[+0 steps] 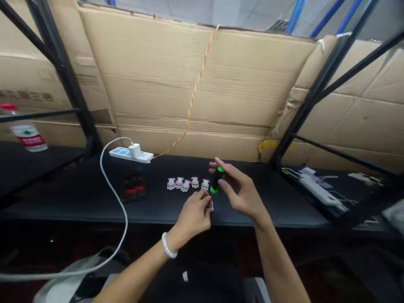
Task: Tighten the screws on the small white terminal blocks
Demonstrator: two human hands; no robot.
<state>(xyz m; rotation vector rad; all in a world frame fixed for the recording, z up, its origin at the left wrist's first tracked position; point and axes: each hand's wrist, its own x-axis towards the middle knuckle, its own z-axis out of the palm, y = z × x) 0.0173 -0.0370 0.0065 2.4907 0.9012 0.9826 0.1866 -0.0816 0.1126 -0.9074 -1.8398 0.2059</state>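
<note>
My right hand is closed round the black and green handle of a screwdriver, which leans over my left hand. The fingers of my left hand pinch a small white piece at the front of the black table; most of it is hidden behind them. Just beyond my left hand, several small white and purple parts with thin pins lie in a loose row. The screwdriver's tip is hidden by my left fingers, so I cannot tell whether it touches the piece.
A white power strip with a plug sits at the back left, its white cable looping over the table's front edge. A dark and red object lies left of the parts. Black metal frames flank the table; cardboard stands behind.
</note>
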